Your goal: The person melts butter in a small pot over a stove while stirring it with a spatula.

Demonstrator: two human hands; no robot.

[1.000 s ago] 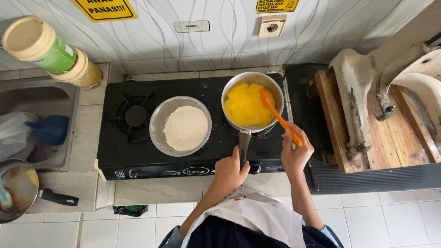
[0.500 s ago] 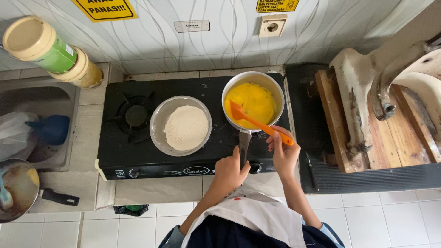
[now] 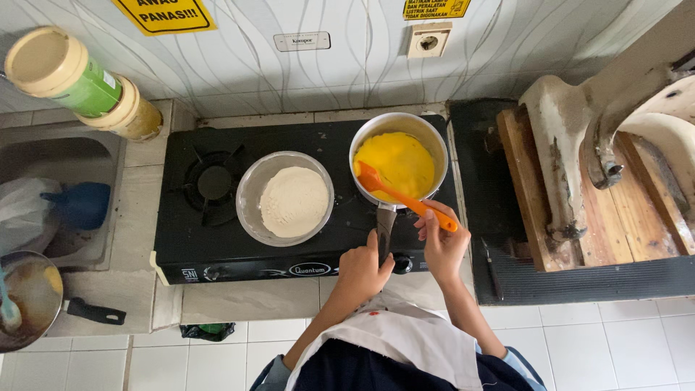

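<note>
1. The saucepan (image 3: 399, 161) sits on the right burner of the black stove (image 3: 217, 232), just right of the frame's centre, holding a smooth yellow mixture.
2. An orange spatula (image 3: 394, 192) slants across the pan's lower rim, its blade dipped into the yellow mixture at the left edge and its handle running down to the right.
3. The right hand (image 3: 441, 242) is closed around the end of the spatula handle, fingers wrapped over it.
4. The left hand (image 3: 362, 268) is gripping the pan's dark handle (image 3: 384, 228), which points toward the person at the bottom of the frame.
5. Just left of the pan, touching or nearly touching it, a metal bowl (image 3: 285, 198) of pale flour rests on the stove between the two burners.
6. The left burner (image 3: 214, 182) is bare.
7. At the upper left, a tall jar with a green label (image 3: 69, 76) leans by the wall above a sink (image 3: 51, 210); a second pan (image 3: 29, 297) lies at the lower left.
8. At the right, a wooden stand (image 3: 586, 210) rests on a dark mat.
9. Risk, as I judge it: the pan is small and full, so a brisk stir could slop mixture over the rim onto the stove.
10. The flour bowl stands so close that a nudge from the pan could shift or tip it.
</note>
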